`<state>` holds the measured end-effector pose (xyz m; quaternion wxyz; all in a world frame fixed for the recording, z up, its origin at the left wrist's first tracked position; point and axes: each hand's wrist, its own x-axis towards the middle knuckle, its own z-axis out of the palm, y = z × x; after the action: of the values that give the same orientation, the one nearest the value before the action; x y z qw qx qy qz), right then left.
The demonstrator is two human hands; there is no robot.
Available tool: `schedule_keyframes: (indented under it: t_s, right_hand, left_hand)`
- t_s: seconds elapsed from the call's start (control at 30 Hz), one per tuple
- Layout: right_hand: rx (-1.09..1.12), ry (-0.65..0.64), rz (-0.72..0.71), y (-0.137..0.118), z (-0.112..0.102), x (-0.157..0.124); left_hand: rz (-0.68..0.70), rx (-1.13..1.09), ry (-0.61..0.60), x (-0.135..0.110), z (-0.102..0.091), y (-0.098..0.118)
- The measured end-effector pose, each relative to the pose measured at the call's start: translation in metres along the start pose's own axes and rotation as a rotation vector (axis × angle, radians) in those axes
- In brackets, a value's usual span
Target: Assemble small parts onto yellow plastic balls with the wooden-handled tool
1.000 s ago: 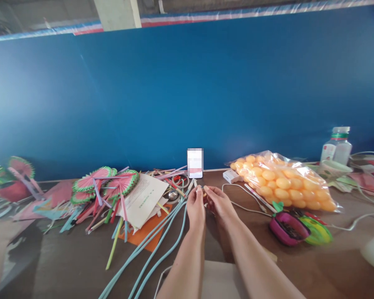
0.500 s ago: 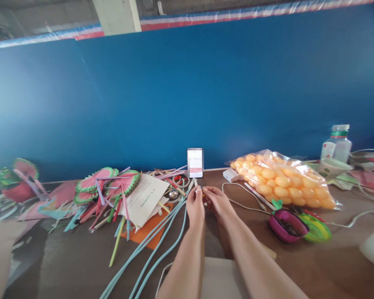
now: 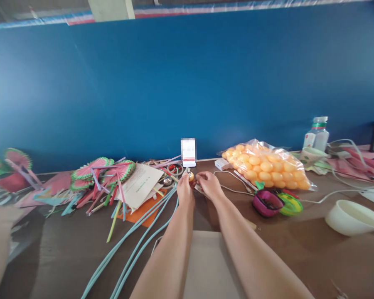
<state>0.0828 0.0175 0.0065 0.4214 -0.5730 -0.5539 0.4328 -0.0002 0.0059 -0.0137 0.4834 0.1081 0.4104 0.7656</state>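
Note:
My left hand (image 3: 185, 190) and my right hand (image 3: 207, 184) meet at the middle of the brown table (image 3: 65, 257), fingers pinched together. Between the fingertips shows a small orange ball (image 3: 191, 177) with a thin stick at it; both hands pinch it. Long light-blue tubes (image 3: 137, 241) run from my left hand toward the near left edge. A clear bag of orange balls (image 3: 264, 166) lies to the right of my hands. A phone (image 3: 188, 152) stands upright just behind them against the blue wall.
Pink-and-green paper fans (image 3: 104, 172), coloured straws and printed paper sheets (image 3: 140, 187) pile up at the left. A magenta pouch (image 3: 267, 203) and green one (image 3: 289, 204), white cables, a white bowl (image 3: 350, 216) and a bottle (image 3: 316, 133) sit at the right. A pale board (image 3: 205, 265) lies under my forearms.
The view has shifted, bringing the white bowl and more of the right side into sight. My hands stay pinched together; the orange ball now shows between the fingertips.

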Motion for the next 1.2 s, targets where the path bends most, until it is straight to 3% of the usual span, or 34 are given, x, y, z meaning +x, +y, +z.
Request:
schedule_keyframes:
  t_s: [0.1,0.17,0.3,0.4,0.57,0.87,1.03,1.2]
  right_hand:
    - [-0.463,0.025,-0.111,-0.008,-0.012,-0.010]
    - [-0.710,0.012,-0.104,-0.014,-0.019,-0.016]
    - [-0.921,-0.121,-0.022,-0.014,-0.027,-0.019]
    - [-0.959,-0.203,-0.007,-0.007,-0.026,-0.015]
    - [-0.978,-0.229,-0.041,0.000,-0.019,-0.013]
    - [-0.837,0.099,-0.186,-0.021,-0.028,-0.019]
    - [-0.714,0.154,-0.376,-0.034,-0.036,-0.027]
    - [-0.703,0.149,-0.447,-0.039,-0.035,-0.033]
  left_hand:
    - [-0.012,-0.034,0.031,0.002,-0.001,0.001]
    - [-0.014,-0.043,0.029,0.003,-0.001,0.001]
    - [-0.007,-0.006,0.020,0.001,-0.001,0.003]
    - [-0.009,0.017,0.029,0.002,-0.001,0.001]
    - [-0.039,0.005,0.033,0.006,-0.002,-0.002]
    - [-0.075,-0.218,0.129,0.004,0.000,0.009]
    - [-0.112,-0.226,0.169,0.003,0.002,0.015]
    - [-0.084,-0.190,0.155,-0.002,0.004,0.018]
